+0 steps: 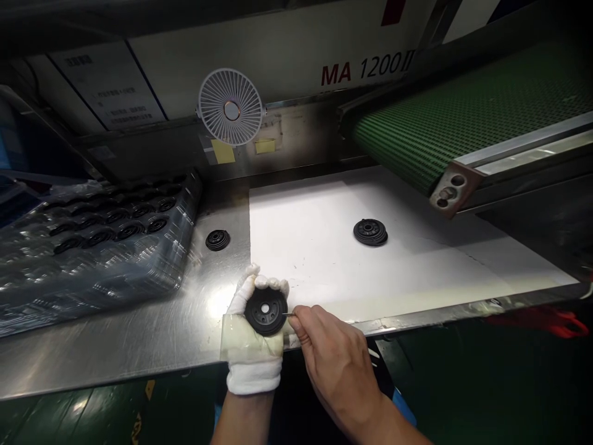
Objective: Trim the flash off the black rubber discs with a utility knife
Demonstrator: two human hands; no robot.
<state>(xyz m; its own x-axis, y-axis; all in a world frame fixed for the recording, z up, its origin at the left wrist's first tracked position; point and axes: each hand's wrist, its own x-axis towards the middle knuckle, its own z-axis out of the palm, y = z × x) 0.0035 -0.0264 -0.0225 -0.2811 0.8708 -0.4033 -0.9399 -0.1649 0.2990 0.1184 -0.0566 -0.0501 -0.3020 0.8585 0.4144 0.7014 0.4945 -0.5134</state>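
Left hand: white knit glove with pale film wrapped round the palm (251, 343); palm up, fingers curled in; has hold of the workpiece
Workpiece: black round disc with a pale centre hole and small holes round it (265, 321); in the left palm, near the table's front edge
Right hand: bare (336, 352); thumb and forefinger pinched shut on the tool, other fingers folded
Tool: thin metal sliver (288, 314); mostly hidden by the grip, exact type can't tell; tip at the disc's right rim
Slip risk: tip skating off the rim could nick the disc or stab the glove; cause would be too much push or a loose palm grip; right fingers are bare
White sheet: flat, paper-like (301, 247); one stack of black discs on it (369, 232)
Steel table: bare metal (204, 315); small black disc pile left of the sheet (217, 240)
Trays: stacked clear plastic (171, 266), black parts in the pockets
Conveyor: green belt (463, 117), end overhanging the sheet; a part dropping there could knock the stack
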